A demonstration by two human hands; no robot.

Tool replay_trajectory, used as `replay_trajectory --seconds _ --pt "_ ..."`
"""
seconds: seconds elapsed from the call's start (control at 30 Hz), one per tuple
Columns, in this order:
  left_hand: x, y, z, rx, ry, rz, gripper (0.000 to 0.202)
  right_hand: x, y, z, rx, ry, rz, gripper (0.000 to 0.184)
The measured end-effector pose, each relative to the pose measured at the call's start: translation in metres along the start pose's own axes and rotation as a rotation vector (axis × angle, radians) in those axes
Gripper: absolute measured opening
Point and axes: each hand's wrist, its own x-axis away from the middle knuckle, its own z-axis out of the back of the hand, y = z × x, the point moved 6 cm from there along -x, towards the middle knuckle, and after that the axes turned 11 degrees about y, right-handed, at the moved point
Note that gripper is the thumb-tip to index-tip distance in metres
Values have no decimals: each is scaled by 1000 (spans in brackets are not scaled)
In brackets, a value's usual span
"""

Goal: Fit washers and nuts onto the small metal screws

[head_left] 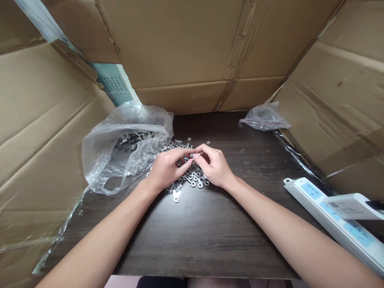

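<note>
My left hand (168, 168) and my right hand (213, 165) meet fingertip to fingertip over a loose pile of small metal washers, nuts and bolts (192, 178) on the dark wooden table (210, 236). Both hands are closed in a pinch on a small metal fastener (194, 155) held between them; whether it is a bolt or a nut is too small to tell. A single flat washer (176, 197) lies just in front of the pile, near my left wrist.
A clear plastic bag (120, 152) holding more metal hardware lies left of the pile. A smaller crumpled bag (264, 117) sits at the back right. A white power strip (333, 218) lies at the right edge. Cardboard walls (186, 48) enclose the table on three sides.
</note>
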Motion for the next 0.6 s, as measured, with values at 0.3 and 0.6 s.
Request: replay_trajectory --seconds 0.3,0.6 --pt "2 -3 -2 -13 2 6 23 -1 -1 0 11 5 5 19" --pt "0 -1 -1 -11 4 3 23 0 -1 0 21 5 9 17"
